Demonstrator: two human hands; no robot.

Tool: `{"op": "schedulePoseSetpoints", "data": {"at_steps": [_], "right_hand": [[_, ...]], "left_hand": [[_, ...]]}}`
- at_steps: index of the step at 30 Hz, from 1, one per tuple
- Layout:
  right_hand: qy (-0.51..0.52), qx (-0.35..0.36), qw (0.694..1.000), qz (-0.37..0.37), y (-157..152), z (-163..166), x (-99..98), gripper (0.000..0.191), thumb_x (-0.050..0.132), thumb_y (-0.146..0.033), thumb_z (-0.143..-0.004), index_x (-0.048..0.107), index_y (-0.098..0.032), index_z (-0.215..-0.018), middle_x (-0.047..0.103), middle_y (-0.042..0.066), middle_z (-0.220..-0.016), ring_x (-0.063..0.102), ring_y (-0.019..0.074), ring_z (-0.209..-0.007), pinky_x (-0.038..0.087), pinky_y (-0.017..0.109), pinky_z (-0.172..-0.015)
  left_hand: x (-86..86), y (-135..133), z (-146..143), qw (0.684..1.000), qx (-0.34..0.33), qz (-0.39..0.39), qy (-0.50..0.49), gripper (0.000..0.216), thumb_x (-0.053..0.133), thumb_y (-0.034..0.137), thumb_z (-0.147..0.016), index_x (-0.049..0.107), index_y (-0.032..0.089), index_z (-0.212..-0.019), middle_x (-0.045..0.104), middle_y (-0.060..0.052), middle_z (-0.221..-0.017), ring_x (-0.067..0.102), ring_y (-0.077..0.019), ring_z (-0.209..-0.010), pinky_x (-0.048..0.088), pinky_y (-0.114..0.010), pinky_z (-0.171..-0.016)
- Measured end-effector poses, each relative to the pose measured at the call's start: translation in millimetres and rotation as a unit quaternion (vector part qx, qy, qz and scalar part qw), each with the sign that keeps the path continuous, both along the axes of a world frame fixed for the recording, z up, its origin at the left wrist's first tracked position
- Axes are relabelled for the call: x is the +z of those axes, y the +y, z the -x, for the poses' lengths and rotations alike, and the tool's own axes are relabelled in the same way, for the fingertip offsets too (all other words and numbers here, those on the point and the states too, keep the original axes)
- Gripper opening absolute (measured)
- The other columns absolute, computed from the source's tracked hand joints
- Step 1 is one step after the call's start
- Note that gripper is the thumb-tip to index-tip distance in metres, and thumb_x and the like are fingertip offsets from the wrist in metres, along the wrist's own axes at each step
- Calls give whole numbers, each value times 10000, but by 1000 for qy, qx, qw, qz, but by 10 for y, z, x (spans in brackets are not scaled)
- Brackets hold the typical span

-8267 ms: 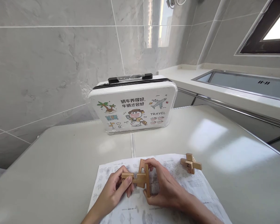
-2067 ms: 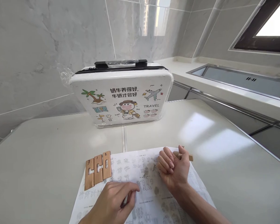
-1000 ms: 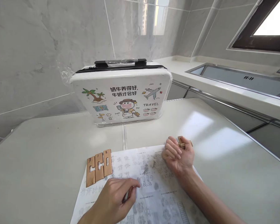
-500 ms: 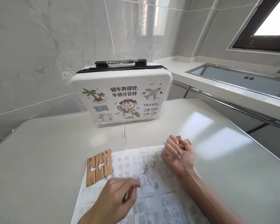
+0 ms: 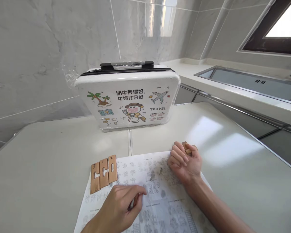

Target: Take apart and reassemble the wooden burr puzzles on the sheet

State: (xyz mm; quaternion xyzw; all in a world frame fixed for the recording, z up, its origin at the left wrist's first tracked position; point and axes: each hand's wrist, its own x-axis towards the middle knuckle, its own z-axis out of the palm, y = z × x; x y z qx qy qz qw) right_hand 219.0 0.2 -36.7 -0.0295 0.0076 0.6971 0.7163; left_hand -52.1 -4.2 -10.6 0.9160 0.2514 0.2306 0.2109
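Note:
My right hand (image 5: 185, 163) is turned palm up over the paper's upper right edge. Its fingers and thumb curl around wooden puzzle pieces (image 5: 189, 151); one bears a dark mark, and the hand hides most of them. Loosely closed, my left hand (image 5: 123, 205) rests on the lower part of the printed paper sheet (image 5: 155, 207), with no object visible in it. Three flat wooden puzzle pieces lie side by side on the paper's upper left corner: the piece marked 3 (image 5: 95, 186), the piece marked 1 (image 5: 103, 181) and the piece marked 2 (image 5: 113, 176). Each has a cutout.
A white cartoon-printed case (image 5: 145, 84) in clear plastic wrap stands upright behind the paper on the pale tabletop (image 5: 50, 168). A counter with a sink (image 5: 237, 77) runs along the right. Grey tiled wall (image 5: 50, 48) closes off the back.
Both hands hold nearly the same pose; the right hand has turned very slightly with its wooden pieces. The whole view has shifted a little.

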Motion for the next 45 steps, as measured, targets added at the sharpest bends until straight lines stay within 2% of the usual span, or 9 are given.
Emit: {"op": "schedulePoseSetpoints", "data": {"at_steps": [11, 17, 22, 25, 28, 32, 37, 42, 45], "right_hand": [[-84, -9, 996, -11, 0, 13, 29, 309, 606, -269, -965, 395, -243, -740, 331, -124, -486, 295, 76, -379, 301, 175, -388], [-248, 95, 964, -23, -36, 223, 179, 292, 555, -363, -947, 528, -215, -696, 344, -98, -448, 175, 84, -389, 217, 201, -385], [-465, 135, 873, -64, -165, 403, 214, 263, 516, -363, -953, 561, -215, -741, 401, -73, -465, 276, 105, -419, 226, 245, -437], [-648, 124, 748, -64, -240, 452, 261, 191, 524, -336, -941, 550, -225, -788, 478, -42, -601, 393, 134, -530, 308, 268, -518], [-771, 47, 614, -163, -260, 497, 303, 140, 516, -288, -879, 482, -235, -754, 514, -10, -710, 463, 161, -627, 347, 300, -606], [-833, 29, 488, -258, -246, 566, 256, 135, 509, -242, -703, 400, -247, -783, 497, -17, -704, 423, 158, -587, 295, 310, -589], [-848, 40, 444, -286, -273, 630, 159, 247, 536, -296, -609, 344, -255, -759, 534, -8, -703, 441, 163, -581, 286, 310, -567], [-854, 29, 404, -326, -300, 680, 77, 213, 651, -327, -638, 494, -237, -750, 653, 39, -789, 587, 214, -703, 303, 310, -592], [-852, 28, 426, -302, -295, 680, 73, 177, 654, -318, -698, 533, -231, -794, 633, 25, -755, 545, 184, -649, 289, 300, -578]], "left_hand": [[6, 7, 0, 1000, -1, 4, 3, 216, 477, 92, -1004, 637, 213, -1085, 572, 78, -596, 508, -99, -464, 430, -229, -532], [1, -3, 15, 1000, -3, 9, 1, 200, 491, 97, -1006, 624, 217, -1094, 593, 76, -610, 491, -107, -462, 422, -246, -537], [23, 3, -6, 1000, -1, 27, -3, 184, 490, 87, -1016, 597, 219, -1088, 547, 82, -601, 469, -105, -468, 370, -240, -508], [37, -6, -10, 999, 10, 43, 0, 155, 507, 112, -1027, 575, 226, -1107, 483, 97, -576, 466, -106, -469, 356, -237, -502], [63, -19, 1, 997, 22, 72, -4, 174, 559, 156, -1015, 537, 235, -1168, 574, 82, -670, 475, -97, -475, 402, -237, -526], [87, -8, 47, 993, 37, 108, -40, 520, 729, 201, -881, 472, 262, -1329, 682, -27, -982, 658, -176, -762, 557, -286, -688], [61, 16, 116, 986, 2, 152, -69, 1021, 907, 494, -767, 329, 336, -1593, 483, -177, -1508, 543, -377, -1372, 545, -502, -1082], [66, -1, 105, 981, -44, 171, -76, 863, 930, 495, -741, 502, 409, -1485, 471, -134, -1490, 560, -358, -1350, 587, -458, -1033], [62, -1, 87, 979, -14, 172, -104, 758, 938, 434, -752, 564, 399, -1410, 520, -112, -1418, 624, -311, -1243, 604, -435, -998]]}}
